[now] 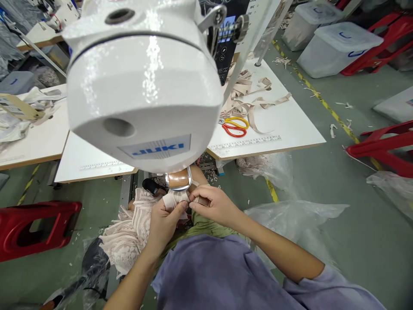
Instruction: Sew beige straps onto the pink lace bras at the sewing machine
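Observation:
A white JUKI sewing machine head fills the upper middle, with a clear shield in a metal frame at its lower edge. Just below that, my left hand is closed on a cream fabric band, thumb on top. My right hand pinches at the right end of the same band, its fingertips close to my left thumb. What lies inside the right fingers is partly hidden. A pale pink lace bra hangs to the left of my left hand, down beside my lap.
Yellow-and-red-handled scissors and a heap of beige elastic strips lie on the white table at right. Red stools stand at both sides. Lidded plastic bins and plastic bags are on the floor.

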A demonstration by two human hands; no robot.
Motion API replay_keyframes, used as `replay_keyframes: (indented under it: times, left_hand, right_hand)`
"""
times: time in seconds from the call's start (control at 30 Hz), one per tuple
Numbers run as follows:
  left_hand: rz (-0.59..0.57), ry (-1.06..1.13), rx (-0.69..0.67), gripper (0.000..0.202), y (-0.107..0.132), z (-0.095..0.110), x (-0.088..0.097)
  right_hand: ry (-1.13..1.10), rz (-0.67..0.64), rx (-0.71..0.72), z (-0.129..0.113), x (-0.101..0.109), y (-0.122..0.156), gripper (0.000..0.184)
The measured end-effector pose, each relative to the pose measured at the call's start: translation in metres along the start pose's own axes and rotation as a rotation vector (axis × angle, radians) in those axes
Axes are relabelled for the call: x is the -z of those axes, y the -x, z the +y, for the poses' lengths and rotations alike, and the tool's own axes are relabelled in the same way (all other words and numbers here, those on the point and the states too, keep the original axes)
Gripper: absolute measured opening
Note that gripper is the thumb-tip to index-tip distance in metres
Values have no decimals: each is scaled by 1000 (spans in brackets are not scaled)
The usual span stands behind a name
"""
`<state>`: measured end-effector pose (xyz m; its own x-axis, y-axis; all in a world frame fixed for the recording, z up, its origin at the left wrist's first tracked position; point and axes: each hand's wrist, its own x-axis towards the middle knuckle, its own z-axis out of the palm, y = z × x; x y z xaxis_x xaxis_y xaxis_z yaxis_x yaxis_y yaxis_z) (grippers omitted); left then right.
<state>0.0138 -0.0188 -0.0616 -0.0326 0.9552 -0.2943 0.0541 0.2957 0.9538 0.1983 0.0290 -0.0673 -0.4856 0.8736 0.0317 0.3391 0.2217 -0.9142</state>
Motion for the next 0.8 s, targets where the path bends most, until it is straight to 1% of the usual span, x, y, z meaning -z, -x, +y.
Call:
replay_keyframes:
  times: [0.07, 0.13, 0.2, 0.3, 0.43, 0.53, 0.63, 0.7, 0.8]
  left_hand:
    - [-24, -18, 16, 31, 0, 9, 4]
    - [-52, -23, 49, 33, -1, 15, 6]
    - [-93, -44, 71, 34, -1, 19, 7]
    - [-150, -109, 65, 34, -1, 18, 7]
    - [-145, -167, 36, 31, 2, 17, 2]
    - [-147, -183, 11, 30, 3, 19, -3]
    - [-112, -196, -6, 33, 1, 23, -5]
    - [-103, -159, 20, 36, -2, 24, -6]
    - [-86, -62, 91, 37, -7, 24, -5]
  right_hand:
    - [-51, -39, -66, 0, 6, 1, 14]
    - [-41, -53, -99, 0, 11, 3, 16]
    - [1, -66, -99, -1, 14, 5, 12]
    - [59, -83, -88, -4, 16, 7, 7]
    - [112, -106, -38, -7, 16, 7, 11]
    - [127, -123, -17, -9, 17, 6, 13]
    - [132, -133, -48, -10, 21, 3, 12]
    - [120, -156, -76, -8, 24, -1, 11]
    - [67, -192, -52, -1, 26, -8, 8]
